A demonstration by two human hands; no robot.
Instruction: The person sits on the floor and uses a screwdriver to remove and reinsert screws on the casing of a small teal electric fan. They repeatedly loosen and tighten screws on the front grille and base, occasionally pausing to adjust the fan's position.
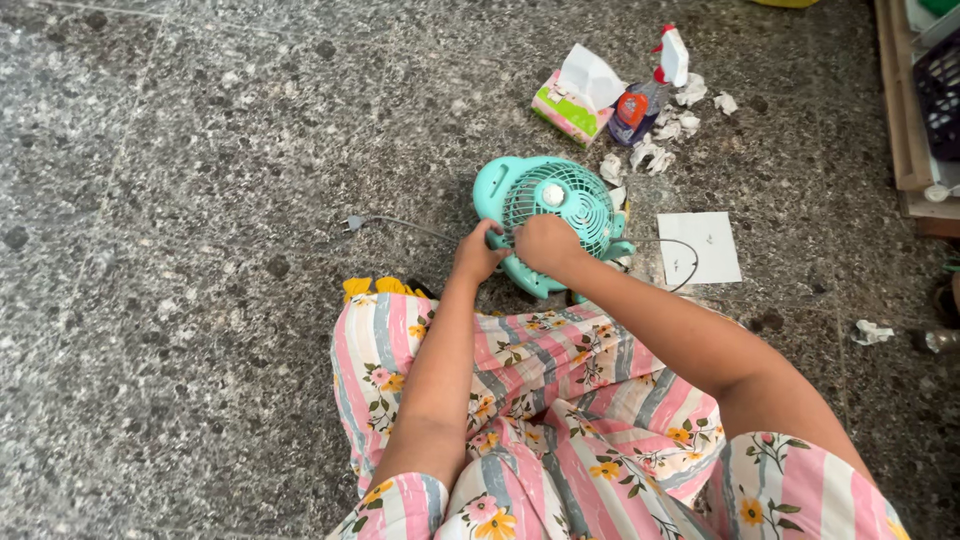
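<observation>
A speckled grey stone floor (200,200) spreads out under me, and I sit on it with my knees drawn up in pink, grey and white striped clothes with a flower print. Straight ahead of both hands lies a small teal fan (552,215), tipped back so its round grille faces up at me, its base toward my knees. My left hand (478,256) is closed on the near left edge of the fan's frame, fingers curled over the rim. My right hand (545,243) sits just beside it, pressed onto the lower part of the grille with the fingers bent in; whether it pinches something small there I cannot tell. The two hands are nearly touching each other. Out past my left hand a thin grey cord runs across the floor to a plug (352,224). Beyond my right hand, on the far side of the fan, lie crumpled white tissues (650,152), a green and pink tissue box (570,105) with a sheet standing up from it, and a spray bottle (645,95) on its side with a white and red trigger. To the right of my right hand a white sheet of paper (700,247) lies flat, a dark loop of cable crossing its near edge.
</observation>
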